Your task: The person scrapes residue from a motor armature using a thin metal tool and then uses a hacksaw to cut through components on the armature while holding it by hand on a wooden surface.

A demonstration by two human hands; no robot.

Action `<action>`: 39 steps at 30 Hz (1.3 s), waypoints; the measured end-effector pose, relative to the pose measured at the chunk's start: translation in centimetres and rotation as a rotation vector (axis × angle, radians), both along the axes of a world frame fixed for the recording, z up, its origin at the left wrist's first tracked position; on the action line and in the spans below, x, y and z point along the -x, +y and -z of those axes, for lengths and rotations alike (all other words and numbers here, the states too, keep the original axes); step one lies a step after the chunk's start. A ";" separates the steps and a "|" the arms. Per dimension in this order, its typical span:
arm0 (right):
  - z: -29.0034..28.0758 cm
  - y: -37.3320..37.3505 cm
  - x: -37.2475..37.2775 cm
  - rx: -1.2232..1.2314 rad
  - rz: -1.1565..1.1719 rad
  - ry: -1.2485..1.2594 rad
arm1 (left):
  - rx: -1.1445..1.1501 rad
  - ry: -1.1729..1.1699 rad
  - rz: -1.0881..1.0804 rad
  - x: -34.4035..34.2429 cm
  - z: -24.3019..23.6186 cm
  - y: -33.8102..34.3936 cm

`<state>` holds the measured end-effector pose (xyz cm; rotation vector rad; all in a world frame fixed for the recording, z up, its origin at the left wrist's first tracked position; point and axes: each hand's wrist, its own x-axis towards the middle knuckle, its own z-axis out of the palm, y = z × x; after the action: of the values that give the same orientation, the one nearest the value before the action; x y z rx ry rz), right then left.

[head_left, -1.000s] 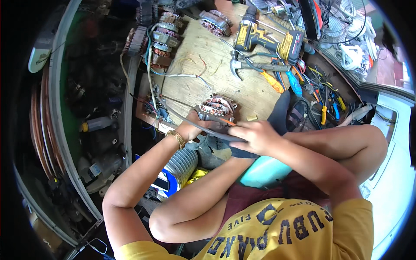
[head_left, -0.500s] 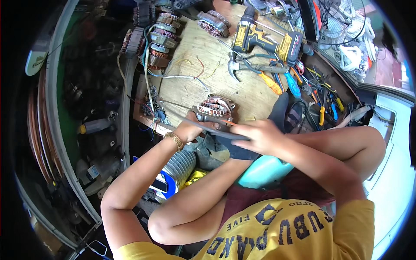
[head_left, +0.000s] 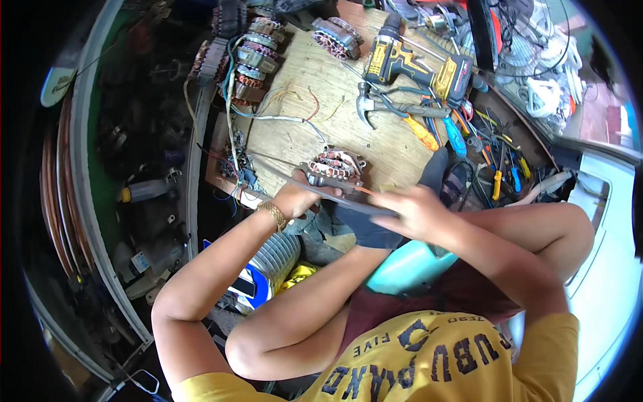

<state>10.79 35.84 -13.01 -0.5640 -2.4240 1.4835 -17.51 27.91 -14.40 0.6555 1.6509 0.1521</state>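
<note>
A motor stator (head_left: 335,163) with copper windings and pale lacing sits at the board's near edge. My left hand (head_left: 298,196) is closed round its near side, with the thumb lying toward the right. My right hand (head_left: 420,213) grips one end of a hacksaw (head_left: 358,204), blurred by motion. Its long grey frame and thin bar slant up and left, passing over my left hand and along the stator's near side. Exactly where the blade touches is hidden.
On the wooden board (head_left: 281,144) lie a cordless drill (head_left: 408,67), a claw hammer (head_left: 395,106) and another stator (head_left: 337,37). More stators (head_left: 258,60) stand stacked at the far left, beside loose wires. Screwdrivers and pliers fill a tray (head_left: 512,117) at the right.
My right hand has drawn the hacksaw a little to the right. The left hand keeps its hold on the stator. The whole view has shifted slightly.
</note>
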 end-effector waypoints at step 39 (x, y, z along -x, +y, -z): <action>3.6 -5.9 -1.2 0.461 0.351 0.259 | -0.492 0.098 -0.457 -2.3 3.9 -6.2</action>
<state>12.00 29.97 -16.58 -0.7829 -1.6879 1.8218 -15.21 21.75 -18.25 0.6432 1.8529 0.8890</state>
